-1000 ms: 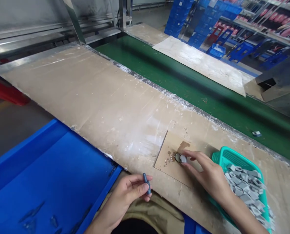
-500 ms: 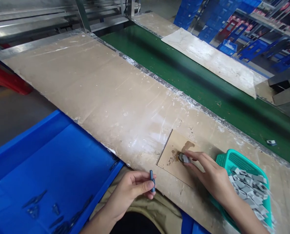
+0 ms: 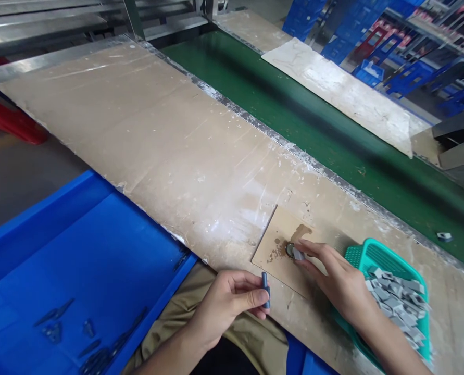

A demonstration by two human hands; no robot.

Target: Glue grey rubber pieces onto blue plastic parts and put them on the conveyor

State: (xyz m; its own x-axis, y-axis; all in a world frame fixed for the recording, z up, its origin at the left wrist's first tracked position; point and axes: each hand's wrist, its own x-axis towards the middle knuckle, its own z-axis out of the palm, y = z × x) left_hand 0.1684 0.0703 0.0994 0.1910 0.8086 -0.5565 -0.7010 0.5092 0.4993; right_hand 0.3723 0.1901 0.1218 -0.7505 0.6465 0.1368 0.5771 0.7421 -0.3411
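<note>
Left hand (image 3: 232, 302): fingers curled in, thumb and forefinger pinched on a short dark grey rod (image 3: 265, 289) held roughly upright, just off the near corner of the brown square board (image 3: 282, 245).
Right hand (image 3: 339, 284): fingers stretched forward and narrow, the tips pressing a small pale grey block (image 3: 297, 254) down on the board.
Grey block: lies against a dark round ring (image 3: 289, 250) set in the board, beside a brown stain.
Teal basket (image 3: 368, 255): just right of the board, under the right wrist, heaped with many grey blocks (image 3: 398, 299) of the same kind.
Bench top (image 3: 169, 135): tan sheet, scuffed and flecked white, carrying the board; it runs away to the left of the board.
Green belt (image 3: 294, 114): beyond the board, along the bench's far edge; one small grey piece (image 3: 444, 236) lies on it.
Blue tray (image 3: 79, 281): left of the board, below the bench edge, a few dark parts (image 3: 87, 344) lying in it.
Room: blue crates (image 3: 372, 36) and shelving far behind the board.
</note>
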